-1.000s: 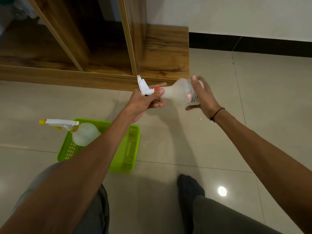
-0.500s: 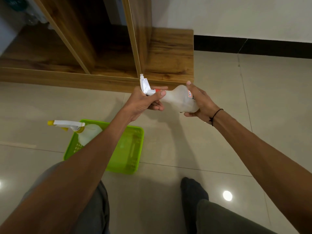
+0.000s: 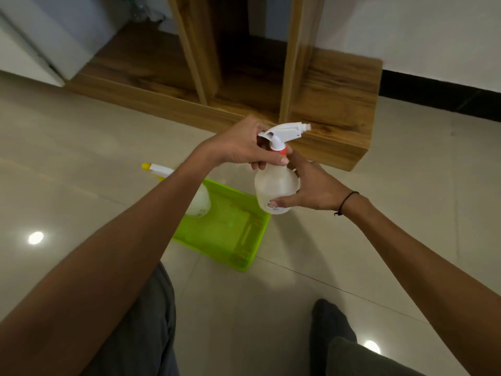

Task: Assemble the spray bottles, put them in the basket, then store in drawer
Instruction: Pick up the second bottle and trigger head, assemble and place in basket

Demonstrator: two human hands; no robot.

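I hold a translucent white spray bottle (image 3: 275, 185) upright above the floor, over the right edge of a green basket (image 3: 235, 232). Its white trigger head (image 3: 284, 131) with a red collar points right. My left hand (image 3: 241, 147) grips the neck and collar. My right hand (image 3: 311, 188) wraps the bottle's body from the right. A second spray bottle (image 3: 200, 199) with a yellow-tipped white head (image 3: 156, 168) stands in the basket's left side, partly hidden behind my left forearm.
A wooden cabinet base (image 3: 333, 120) with upright panels stands just beyond my hands on the tiled floor. A white unit (image 3: 40, 50) is at the far left. My legs and a dark sock (image 3: 330, 321) are below.
The bottle was lying horizontal between my hands; now it stands upright with the trigger head on top. My right hand shifted lower along its body. The view swung right.
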